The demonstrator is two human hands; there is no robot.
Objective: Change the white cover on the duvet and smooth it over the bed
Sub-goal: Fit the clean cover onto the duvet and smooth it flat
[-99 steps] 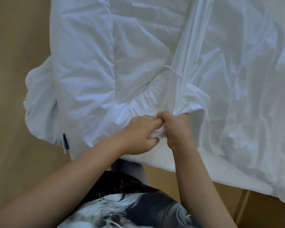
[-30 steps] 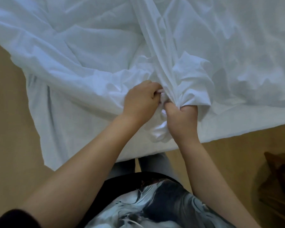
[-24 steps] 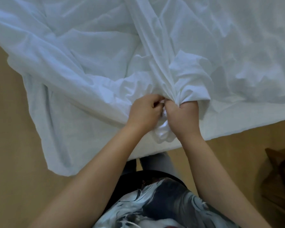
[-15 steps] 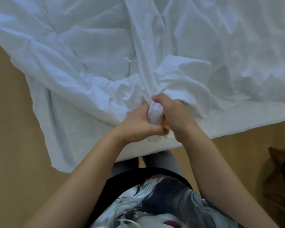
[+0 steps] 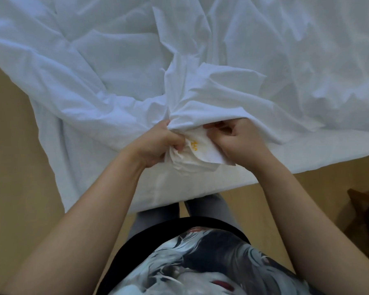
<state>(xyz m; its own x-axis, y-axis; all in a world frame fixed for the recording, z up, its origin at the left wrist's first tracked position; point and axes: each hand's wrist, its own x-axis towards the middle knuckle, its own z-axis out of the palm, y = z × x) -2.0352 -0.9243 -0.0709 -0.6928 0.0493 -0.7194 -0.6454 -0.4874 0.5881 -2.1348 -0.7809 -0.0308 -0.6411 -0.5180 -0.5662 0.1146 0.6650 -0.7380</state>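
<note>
Left grip (image 5: 156,143) clenched round bunched duvet corner (image 5: 197,151), yellow marks on it. Right grip (image 5: 241,139) fingers curled, pinching white cover (image 5: 119,60) edge alongside. Cover spread rumpled, hanging toward floor (image 5: 13,167).

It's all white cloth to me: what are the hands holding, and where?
The white cover, at a bunched corner with yellow marks on its near edge: left hand grips, right hand pinches.

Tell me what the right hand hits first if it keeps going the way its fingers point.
The right hand points at the left hand; first in line is the bunched corner with yellow marks between them, apparently touching it now.
</note>
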